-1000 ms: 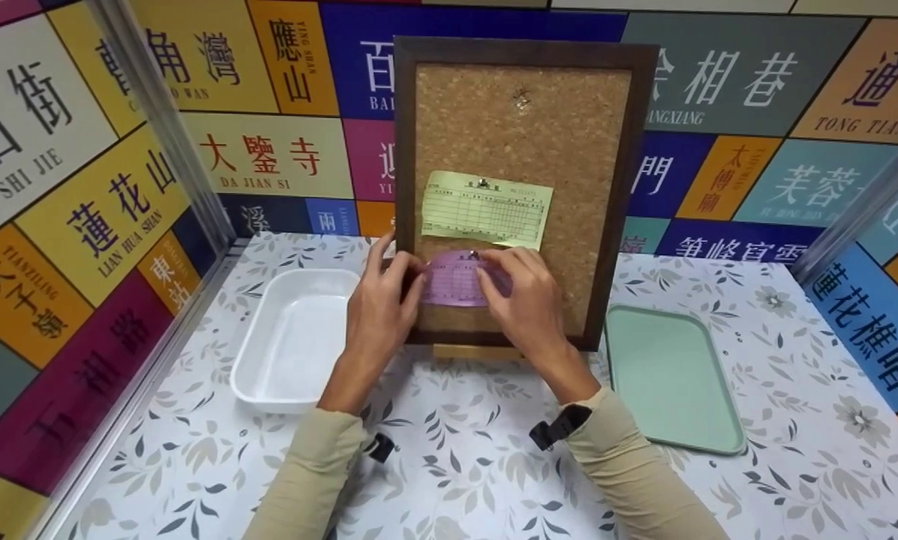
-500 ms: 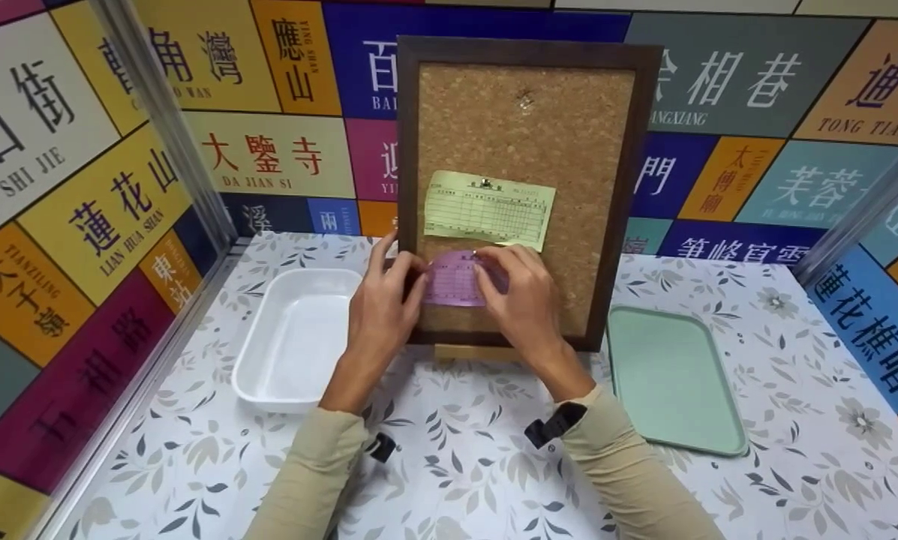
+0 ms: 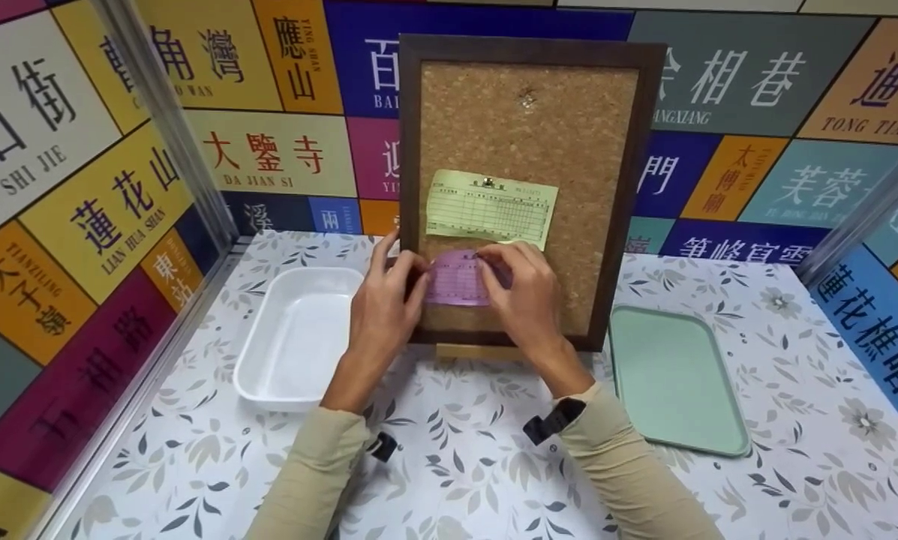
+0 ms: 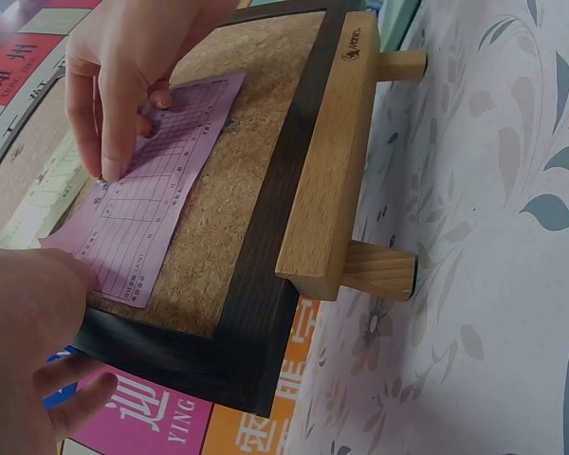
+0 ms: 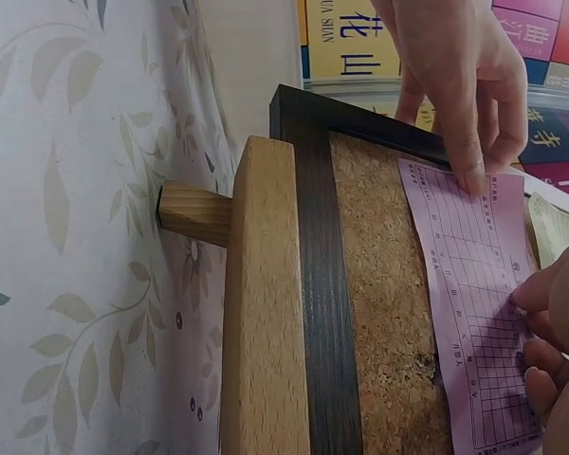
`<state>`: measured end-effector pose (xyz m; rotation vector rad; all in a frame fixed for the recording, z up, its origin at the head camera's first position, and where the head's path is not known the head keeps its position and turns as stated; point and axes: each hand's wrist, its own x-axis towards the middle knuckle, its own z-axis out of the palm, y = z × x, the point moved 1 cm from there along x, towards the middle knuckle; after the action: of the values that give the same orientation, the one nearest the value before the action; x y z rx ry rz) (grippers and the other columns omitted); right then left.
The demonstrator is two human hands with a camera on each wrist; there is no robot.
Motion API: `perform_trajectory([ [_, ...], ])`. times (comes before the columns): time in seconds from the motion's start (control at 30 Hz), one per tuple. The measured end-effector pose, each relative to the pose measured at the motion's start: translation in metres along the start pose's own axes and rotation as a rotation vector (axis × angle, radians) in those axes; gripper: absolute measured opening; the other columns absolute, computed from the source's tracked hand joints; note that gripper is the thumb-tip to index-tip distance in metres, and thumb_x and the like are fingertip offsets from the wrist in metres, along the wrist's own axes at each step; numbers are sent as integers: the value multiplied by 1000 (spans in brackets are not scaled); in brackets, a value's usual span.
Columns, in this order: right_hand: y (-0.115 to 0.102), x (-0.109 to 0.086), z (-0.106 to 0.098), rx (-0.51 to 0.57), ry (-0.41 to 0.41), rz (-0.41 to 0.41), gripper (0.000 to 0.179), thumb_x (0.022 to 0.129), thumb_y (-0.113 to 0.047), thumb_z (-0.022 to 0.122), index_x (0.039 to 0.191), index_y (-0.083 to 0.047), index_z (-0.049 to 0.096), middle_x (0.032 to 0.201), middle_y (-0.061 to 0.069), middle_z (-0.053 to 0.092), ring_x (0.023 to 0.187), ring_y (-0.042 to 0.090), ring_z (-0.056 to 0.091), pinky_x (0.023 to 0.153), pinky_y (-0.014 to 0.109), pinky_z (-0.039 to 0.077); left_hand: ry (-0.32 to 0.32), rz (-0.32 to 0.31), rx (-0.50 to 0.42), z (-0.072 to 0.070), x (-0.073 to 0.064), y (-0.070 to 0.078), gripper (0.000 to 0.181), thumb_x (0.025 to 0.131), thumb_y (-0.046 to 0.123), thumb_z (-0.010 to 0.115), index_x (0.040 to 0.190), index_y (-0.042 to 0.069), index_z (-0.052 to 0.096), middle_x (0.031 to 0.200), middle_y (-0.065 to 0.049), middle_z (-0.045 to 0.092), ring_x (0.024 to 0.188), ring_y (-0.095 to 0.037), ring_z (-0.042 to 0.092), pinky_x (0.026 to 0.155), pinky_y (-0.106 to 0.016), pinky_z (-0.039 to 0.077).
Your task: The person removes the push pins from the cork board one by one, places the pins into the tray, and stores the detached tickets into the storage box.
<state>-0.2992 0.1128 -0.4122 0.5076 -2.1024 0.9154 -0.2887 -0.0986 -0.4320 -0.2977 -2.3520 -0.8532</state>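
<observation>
A framed corkboard (image 3: 494,135) stands tilted back, with a purple form slip (image 3: 455,282) against its lower part. My left hand (image 3: 379,311) holds the slip's left edge between thumb and index finger, while other fingers reach over the dark frame in the right wrist view. At the slip's top edge, my right hand (image 3: 525,294) pinches a small push pin (image 3: 476,256), mostly hidden by the fingertips. Above is a yellow-green form slip (image 3: 486,211), with a pin near its top edge. Small shiny pins (image 3: 525,98) cluster high on the cork.
A white plastic tub (image 3: 247,367) sits left of the board on the floral tablecloth (image 3: 449,465). To the right lies a flat green tray (image 3: 677,375). The board rests on a wooden stand (image 4: 337,161). Walls of coloured sign panels (image 3: 283,154) enclose the table.
Both hands stay at the purple slip. My right fingertips shift slightly around the pin, which shows less than a second ago. The view drifts slightly.
</observation>
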Motion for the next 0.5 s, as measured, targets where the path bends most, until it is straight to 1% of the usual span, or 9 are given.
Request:
perform_trajectory([
  [0.1,0,1,0,2,1,-3,10,97,-11,81,107,-11,82,100,4,76,95,21,69,86,34,58,2,3,-3,0,0,0,10,105,29,73,111,21,71,167,-10,48,139,-36,65,99,-49,63],
  [0.33,0,1,1,2,5,0,9,95,-12,83,104,-12,81,99,3,77,97,21,70,88,35,57,3,6,1,1,0,0,10,105,29,72,111,21,71,166,-10,48,136,-35,66,99,-49,63],
  [0.5,-1,1,1,-1,3,7,8,95,-13,83,103,-12,81,100,3,77,98,21,70,89,36,56,7,13,-1,1,0,0,11,105,30,72,111,21,71,166,-12,48,135,-36,67,98,-50,63],
])
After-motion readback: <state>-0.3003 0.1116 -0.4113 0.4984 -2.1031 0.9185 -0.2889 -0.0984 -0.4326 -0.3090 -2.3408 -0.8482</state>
